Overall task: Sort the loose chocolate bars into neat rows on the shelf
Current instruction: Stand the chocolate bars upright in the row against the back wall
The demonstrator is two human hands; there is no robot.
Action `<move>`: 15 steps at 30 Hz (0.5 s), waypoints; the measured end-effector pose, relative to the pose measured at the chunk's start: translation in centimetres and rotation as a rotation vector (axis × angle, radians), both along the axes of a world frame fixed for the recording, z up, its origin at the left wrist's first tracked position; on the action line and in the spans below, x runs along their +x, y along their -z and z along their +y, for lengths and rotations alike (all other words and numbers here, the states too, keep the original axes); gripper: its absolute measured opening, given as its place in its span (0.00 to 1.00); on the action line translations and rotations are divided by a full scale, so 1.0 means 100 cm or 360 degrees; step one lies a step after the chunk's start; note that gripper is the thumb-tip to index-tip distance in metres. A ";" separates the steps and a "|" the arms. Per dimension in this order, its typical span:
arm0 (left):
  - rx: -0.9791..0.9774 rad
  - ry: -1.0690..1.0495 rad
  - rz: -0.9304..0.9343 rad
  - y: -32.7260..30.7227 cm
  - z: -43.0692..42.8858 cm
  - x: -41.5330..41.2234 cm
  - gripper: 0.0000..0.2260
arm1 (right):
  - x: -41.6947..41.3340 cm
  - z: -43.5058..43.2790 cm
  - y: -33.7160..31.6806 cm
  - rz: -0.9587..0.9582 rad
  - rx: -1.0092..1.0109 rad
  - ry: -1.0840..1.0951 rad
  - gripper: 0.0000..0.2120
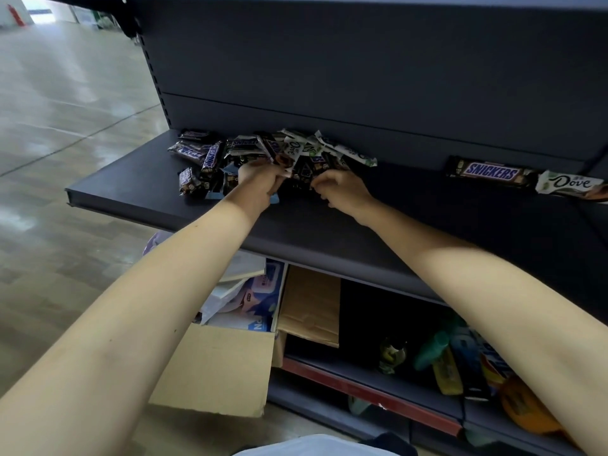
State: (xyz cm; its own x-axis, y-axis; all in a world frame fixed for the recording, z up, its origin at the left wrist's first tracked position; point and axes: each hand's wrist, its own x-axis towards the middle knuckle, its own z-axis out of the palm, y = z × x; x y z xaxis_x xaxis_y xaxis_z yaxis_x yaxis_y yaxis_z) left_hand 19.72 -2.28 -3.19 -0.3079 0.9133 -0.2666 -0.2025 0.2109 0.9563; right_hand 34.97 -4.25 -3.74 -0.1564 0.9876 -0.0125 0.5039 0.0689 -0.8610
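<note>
chocolate bars (263, 149) heaped far left on shelf (158, 205) | left hand (260, 184) grips some | right hand (342, 189) curled, grip unclear | tip: pull one kind, lay it straight beside Snickers bar (490, 172) right

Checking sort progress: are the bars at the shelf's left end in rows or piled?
Piled. The chocolate bars overlap at mixed angles on the shelf; only a Snickers bar and a Dove bar lie apart at right.
</note>
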 end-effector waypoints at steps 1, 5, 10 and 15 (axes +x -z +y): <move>0.0010 0.0056 -0.0067 0.000 -0.005 0.004 0.11 | -0.002 0.001 0.000 0.0066 -0.0055 0.0030 0.09; 0.0001 0.0444 -0.0065 0.004 -0.026 0.012 0.08 | -0.013 0.003 -0.004 0.0459 -0.0383 0.0184 0.15; 0.0055 0.0897 0.0289 0.014 -0.044 0.004 0.18 | -0.017 0.004 0.004 0.0768 -0.0461 0.0381 0.11; 0.0208 0.0469 0.0709 0.011 -0.046 -0.004 0.16 | -0.005 0.001 0.004 0.0692 -0.0253 0.0323 0.14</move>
